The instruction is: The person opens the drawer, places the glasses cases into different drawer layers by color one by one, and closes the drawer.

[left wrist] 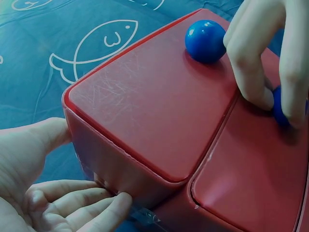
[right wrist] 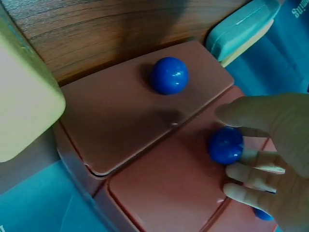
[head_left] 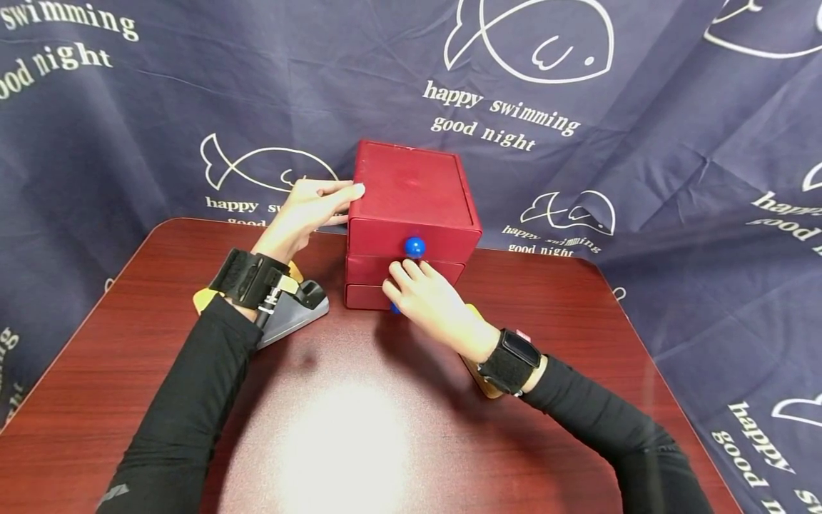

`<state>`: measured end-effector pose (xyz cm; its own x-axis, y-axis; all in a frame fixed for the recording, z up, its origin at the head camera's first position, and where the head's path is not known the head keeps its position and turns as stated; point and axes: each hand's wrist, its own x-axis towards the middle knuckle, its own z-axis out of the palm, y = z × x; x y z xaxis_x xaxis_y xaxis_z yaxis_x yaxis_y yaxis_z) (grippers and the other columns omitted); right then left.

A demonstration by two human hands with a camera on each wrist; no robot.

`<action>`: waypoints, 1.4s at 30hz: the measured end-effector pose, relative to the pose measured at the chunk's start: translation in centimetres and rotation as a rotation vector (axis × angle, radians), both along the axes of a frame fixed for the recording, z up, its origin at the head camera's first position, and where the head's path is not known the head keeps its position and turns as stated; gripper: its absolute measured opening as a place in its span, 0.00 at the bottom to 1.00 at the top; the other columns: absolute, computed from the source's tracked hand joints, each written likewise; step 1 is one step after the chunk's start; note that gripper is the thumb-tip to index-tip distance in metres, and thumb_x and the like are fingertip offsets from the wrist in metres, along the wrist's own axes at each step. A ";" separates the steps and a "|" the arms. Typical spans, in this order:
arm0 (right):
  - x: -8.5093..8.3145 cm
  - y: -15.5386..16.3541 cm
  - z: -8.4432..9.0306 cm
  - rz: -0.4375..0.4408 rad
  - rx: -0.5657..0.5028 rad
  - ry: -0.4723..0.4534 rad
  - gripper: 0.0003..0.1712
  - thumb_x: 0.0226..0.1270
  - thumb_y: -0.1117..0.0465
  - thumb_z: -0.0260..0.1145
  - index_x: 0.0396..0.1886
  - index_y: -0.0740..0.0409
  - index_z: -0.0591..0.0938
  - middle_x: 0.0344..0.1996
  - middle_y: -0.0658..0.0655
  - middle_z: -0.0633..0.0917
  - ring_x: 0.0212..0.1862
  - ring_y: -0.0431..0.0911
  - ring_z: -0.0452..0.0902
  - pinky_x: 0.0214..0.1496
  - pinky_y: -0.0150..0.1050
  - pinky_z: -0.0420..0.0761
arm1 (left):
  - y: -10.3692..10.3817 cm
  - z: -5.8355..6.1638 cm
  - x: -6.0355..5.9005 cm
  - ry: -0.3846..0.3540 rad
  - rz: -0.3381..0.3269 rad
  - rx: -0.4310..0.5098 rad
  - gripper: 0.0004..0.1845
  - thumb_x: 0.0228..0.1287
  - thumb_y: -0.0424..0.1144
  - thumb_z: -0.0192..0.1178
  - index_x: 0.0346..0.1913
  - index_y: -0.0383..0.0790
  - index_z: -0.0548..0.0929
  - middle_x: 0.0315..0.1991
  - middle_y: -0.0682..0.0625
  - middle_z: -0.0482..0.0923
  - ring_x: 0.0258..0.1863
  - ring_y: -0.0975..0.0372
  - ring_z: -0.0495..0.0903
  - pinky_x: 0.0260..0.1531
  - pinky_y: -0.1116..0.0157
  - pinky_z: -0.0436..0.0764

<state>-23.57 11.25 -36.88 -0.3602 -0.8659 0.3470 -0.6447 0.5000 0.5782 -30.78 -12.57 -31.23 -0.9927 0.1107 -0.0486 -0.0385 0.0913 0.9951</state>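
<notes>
I am pinching the middle drawer's blue knob [right wrist: 225,144] between thumb and fingertips of my right hand [head_left: 432,300], fingers curled narrowly around it; the left wrist view is showing the same pinch from the side. My left hand [head_left: 308,212] is lying flat and relaxed against the left wall of the red drawer box [head_left: 411,189], fingers straight and holding nothing, palm pressing on the side, as I judge it, so the box is not sliding toward me when the drawer gets loaded. The box is standing at the far middle of the wooden table [head_left: 359,428], just in front of the dark blue printed cloth [head_left: 674,143] hanging behind. It is carrying three stacked drawers: the top drawer's knob [head_left: 414,247] is sitting free just above my right fingers, and the bottom one's knob is showing only as a blue sliver under my hand. All three drawer fronts are looking flush or nearly so; I cannot tell whether the middle one is out at all. A grey and yellow block [head_left: 292,307] is lying on the table under my left wrist, beside the box, untouched.
</notes>
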 end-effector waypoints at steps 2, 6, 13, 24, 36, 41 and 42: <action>-0.2 0.0 -0.2 -0.003 -0.003 -0.004 0.07 0.66 0.71 0.62 0.40 0.58 0.80 0.42 0.58 0.79 0.43 0.50 0.74 0.40 0.37 0.78 | 0.0 0.0 0.0 0.000 0.003 0.000 0.35 0.67 0.50 0.67 0.72 0.38 0.74 0.69 0.42 0.76 0.67 0.52 0.78 0.64 0.57 0.80; -0.6 -0.2 -0.5 -0.004 -0.005 -0.013 0.06 0.66 0.71 0.64 0.41 0.59 0.81 0.43 0.57 0.79 0.45 0.50 0.74 0.37 0.34 0.79 | 0.0 -0.1 0.0 0.001 0.007 0.007 0.34 0.67 0.49 0.67 0.72 0.37 0.73 0.69 0.42 0.75 0.67 0.52 0.78 0.64 0.57 0.80; -1.1 -0.5 -1.0 0.009 0.004 -0.024 0.08 0.60 0.68 0.73 0.39 0.59 0.85 0.45 0.59 0.78 0.46 0.50 0.73 0.35 0.32 0.82 | 0.0 -0.2 0.0 0.015 -0.008 0.019 0.35 0.67 0.49 0.67 0.72 0.37 0.73 0.70 0.42 0.75 0.68 0.52 0.77 0.65 0.57 0.80; -1.4 -1.1 -1.4 0.007 0.011 0.060 0.06 0.63 0.64 0.74 0.38 0.59 0.86 0.42 0.58 0.79 0.45 0.50 0.73 0.29 0.30 0.79 | 0.1 0.0 0.0 0.010 0.002 0.024 0.33 0.68 0.48 0.67 0.72 0.37 0.74 0.70 0.43 0.75 0.67 0.52 0.77 0.65 0.57 0.80; -1.4 -1.3 -1.3 0.008 -0.015 0.034 0.11 0.57 0.63 0.78 0.38 0.59 0.86 0.41 0.58 0.78 0.43 0.49 0.72 0.28 0.31 0.80 | 0.1 0.0 0.1 -0.001 0.009 0.014 0.34 0.67 0.50 0.67 0.72 0.38 0.74 0.69 0.43 0.75 0.67 0.52 0.78 0.65 0.57 0.80; -1.2 -1.2 -1.4 0.008 -0.024 0.011 0.07 0.59 0.66 0.75 0.36 0.60 0.86 0.40 0.58 0.78 0.43 0.50 0.72 0.28 0.32 0.78 | 0.1 0.0 0.1 -0.002 0.013 0.013 0.34 0.67 0.50 0.67 0.72 0.39 0.74 0.69 0.44 0.76 0.66 0.53 0.78 0.63 0.58 0.81; -1.1 -1.2 -1.4 0.010 -0.027 0.008 0.07 0.59 0.66 0.75 0.36 0.60 0.85 0.40 0.58 0.78 0.43 0.50 0.72 0.28 0.32 0.78 | 0.1 0.0 0.1 -0.004 0.017 0.013 0.34 0.67 0.50 0.68 0.71 0.39 0.74 0.69 0.44 0.76 0.66 0.53 0.79 0.63 0.58 0.81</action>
<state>-24.67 10.07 -38.25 -0.3484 -0.8600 0.3729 -0.6453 0.5086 0.5701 -30.68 -12.47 -31.23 -0.9942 0.0946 -0.0513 -0.0440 0.0777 0.9960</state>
